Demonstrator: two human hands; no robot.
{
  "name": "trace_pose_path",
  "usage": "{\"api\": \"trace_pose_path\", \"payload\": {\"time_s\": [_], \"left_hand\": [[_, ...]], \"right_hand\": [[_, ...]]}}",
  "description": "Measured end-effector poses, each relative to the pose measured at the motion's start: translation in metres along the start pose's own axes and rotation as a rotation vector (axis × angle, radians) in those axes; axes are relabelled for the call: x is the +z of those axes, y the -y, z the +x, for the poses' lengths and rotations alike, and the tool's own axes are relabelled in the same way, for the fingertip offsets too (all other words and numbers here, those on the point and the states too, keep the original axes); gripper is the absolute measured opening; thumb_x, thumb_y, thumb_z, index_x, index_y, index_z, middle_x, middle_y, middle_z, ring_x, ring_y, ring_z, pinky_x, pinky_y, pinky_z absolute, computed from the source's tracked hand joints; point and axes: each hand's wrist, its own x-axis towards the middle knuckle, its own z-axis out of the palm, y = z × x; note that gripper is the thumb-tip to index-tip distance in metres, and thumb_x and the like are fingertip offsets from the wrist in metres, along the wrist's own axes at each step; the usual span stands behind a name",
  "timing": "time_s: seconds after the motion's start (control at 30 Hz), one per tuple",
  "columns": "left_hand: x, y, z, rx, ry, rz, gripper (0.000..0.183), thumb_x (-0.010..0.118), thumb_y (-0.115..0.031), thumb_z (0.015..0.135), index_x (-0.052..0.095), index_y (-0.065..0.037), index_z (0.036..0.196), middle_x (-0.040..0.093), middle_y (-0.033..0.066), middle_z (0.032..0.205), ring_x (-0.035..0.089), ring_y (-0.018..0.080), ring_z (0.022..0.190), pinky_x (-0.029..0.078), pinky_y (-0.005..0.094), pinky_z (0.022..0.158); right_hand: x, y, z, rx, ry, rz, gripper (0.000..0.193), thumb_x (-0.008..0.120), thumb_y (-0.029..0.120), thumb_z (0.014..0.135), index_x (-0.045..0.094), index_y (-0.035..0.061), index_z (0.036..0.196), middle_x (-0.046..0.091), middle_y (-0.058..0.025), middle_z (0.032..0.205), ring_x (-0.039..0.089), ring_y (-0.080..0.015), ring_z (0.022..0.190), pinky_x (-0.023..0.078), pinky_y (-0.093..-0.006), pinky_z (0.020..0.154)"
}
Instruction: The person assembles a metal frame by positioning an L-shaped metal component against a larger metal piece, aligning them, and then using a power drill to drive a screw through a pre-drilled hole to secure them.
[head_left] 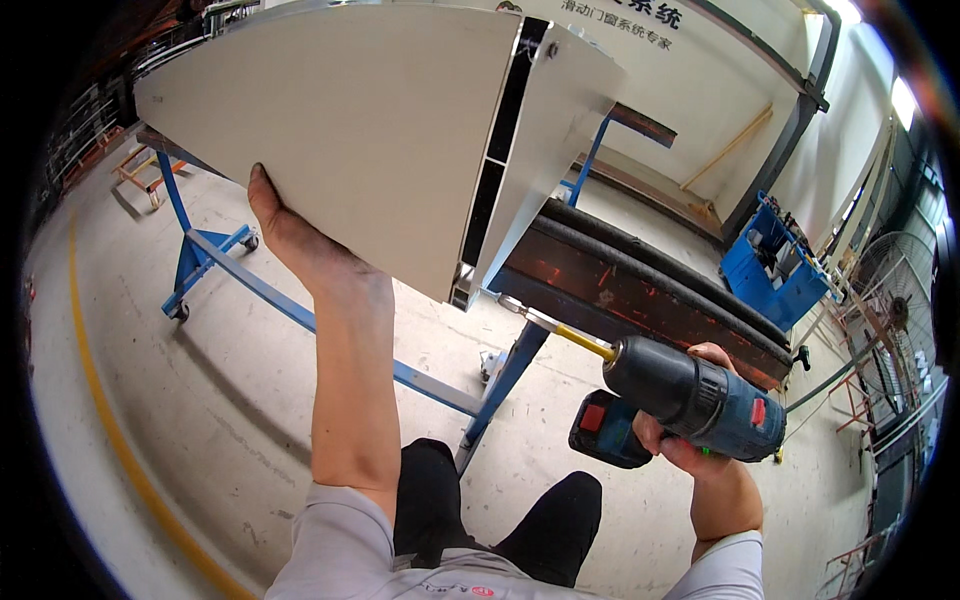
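Note:
A large off-white panel assembly (350, 130) fills the upper middle, its dark channel edge (495, 160) facing me. My left hand (300, 240) presses flat against the panel's broad face, fingers reaching behind its lower edge. My right hand (690, 440) grips a dark blue cordless drill (690, 400) with a red-marked battery. The drill's long bit (555, 328) points up-left and its tip meets the lower corner of the panel's channel edge. The panel rests on a dark padded beam (650, 290) of a blue stand.
The blue wheeled stand frame (215, 255) stretches across the concrete floor, which carries a yellow line (100, 400). A blue bin (775, 265) stands at the right by a dark steel post (790, 130). A fan and metal racks line the right edge. My dark trouser legs show below.

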Motion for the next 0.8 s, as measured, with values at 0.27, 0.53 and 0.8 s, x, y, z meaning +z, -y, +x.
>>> {"api": "trace_pose_path", "payload": {"time_s": [0.27,0.53,0.8], "left_hand": [[0.002,-0.001,0.002,-0.022,0.016,-0.045,0.051,0.032,-0.047,0.104,0.053,-0.007,0.128,0.064,0.0086,0.110,0.073,0.0100,0.093,0.063,0.0246,0.065],[0.004,-0.001,0.001,-0.025,0.000,-0.102,0.049,0.032,-0.044,0.104,0.055,-0.005,0.124,0.066,0.0106,0.107,0.075,0.0111,0.084,0.063,0.0222,0.058],[0.011,-0.003,0.003,-0.049,-0.035,-0.156,0.049,0.036,-0.043,0.102,0.057,-0.004,0.123,0.067,0.0100,0.107,0.074,0.0119,0.086,0.063,0.0240,0.061]], "right_hand": [[-0.001,-0.005,0.004,-0.009,0.012,0.031,0.079,0.088,0.008,0.065,0.050,0.0011,0.134,0.069,-0.0110,0.107,0.070,-0.0194,0.096,0.054,-0.0297,0.087],[0.001,-0.006,0.005,-0.023,0.017,0.063,0.079,0.088,0.007,0.064,0.051,0.0016,0.133,0.069,-0.0120,0.107,0.071,-0.0186,0.095,0.055,-0.0291,0.085],[0.001,-0.009,0.007,0.000,0.027,0.106,0.080,0.089,0.007,0.063,0.052,0.0002,0.133,0.069,-0.0119,0.106,0.070,-0.0179,0.095,0.054,-0.0278,0.085]]}}
